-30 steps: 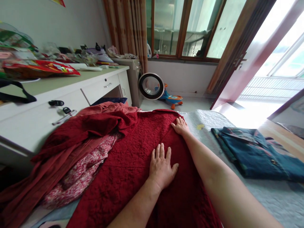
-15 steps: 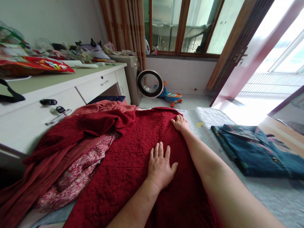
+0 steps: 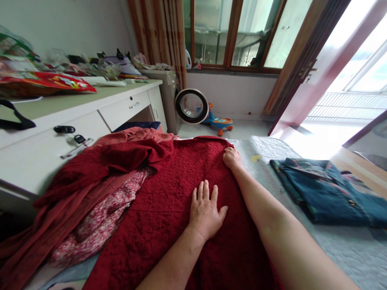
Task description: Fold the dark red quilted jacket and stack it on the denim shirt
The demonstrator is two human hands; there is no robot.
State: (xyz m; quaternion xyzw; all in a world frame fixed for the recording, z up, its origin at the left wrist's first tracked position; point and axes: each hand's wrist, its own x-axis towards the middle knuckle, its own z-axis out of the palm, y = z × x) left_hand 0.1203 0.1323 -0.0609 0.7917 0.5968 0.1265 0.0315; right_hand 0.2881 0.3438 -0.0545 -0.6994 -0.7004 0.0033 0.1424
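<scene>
A dark red garment [image 3: 169, 181] of crinkled, textured cloth lies spread across the bed, with a bunched part folded over at the left. My left hand [image 3: 207, 213] rests flat on its middle, palm down and fingers spread. Farther off, my right hand [image 3: 232, 158] is at the garment's right edge near the far corner, its fingers curled in on the cloth; the fingertips are hidden. Beneath the garment on the left are faded red cloth [image 3: 39, 225] and a pink-and-white patterned cloth [image 3: 99, 217].
Folded blue denim clothing [image 3: 329, 193] lies on the pale bedcover [image 3: 263, 147] at right. Left stands a white cabinet [image 3: 121, 102] cluttered with bags, including a red packet [image 3: 48, 83]. Beyond are a washing machine's open round door [image 3: 192, 105], a blue-orange ride-on toy [image 3: 219, 122] and an open door [image 3: 305, 80].
My right hand has gone from lying with fingers stretched out to curling them at the garment's edge, slightly to the right. The left hand has stayed nearly still.
</scene>
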